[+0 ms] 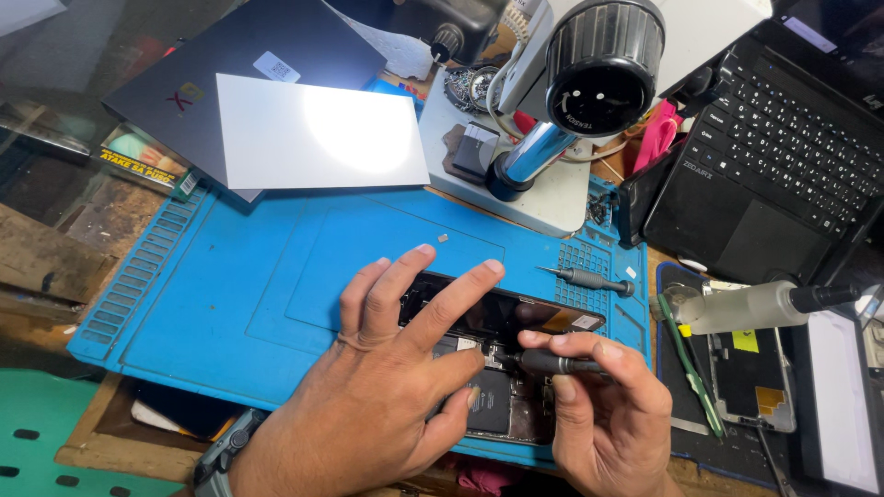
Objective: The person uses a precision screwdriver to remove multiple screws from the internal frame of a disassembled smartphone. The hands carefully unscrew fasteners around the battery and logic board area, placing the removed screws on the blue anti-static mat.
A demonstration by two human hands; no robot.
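Opened phone (502,354) flat on blue repair mat (239,304), pinned by spread fingers of left hand (391,368), nothing clasped; right hand (603,405) pinching dark precision screwdriver (557,364), tip down among inner parts. Best done, by judgement, with firm flat pressure from pinning hand, driver upright and seated, light turns only. Labels: small white sticker (276,66) and red-yellow mark on grey laptop lid (267,46) far left; yellow-lettered flat package (143,156) at mat's far left corner; yellow tag on spare screen (750,373) right.

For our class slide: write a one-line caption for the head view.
Left hand steadies an opened phone on a blue mat; right hand holds a screwdriver.
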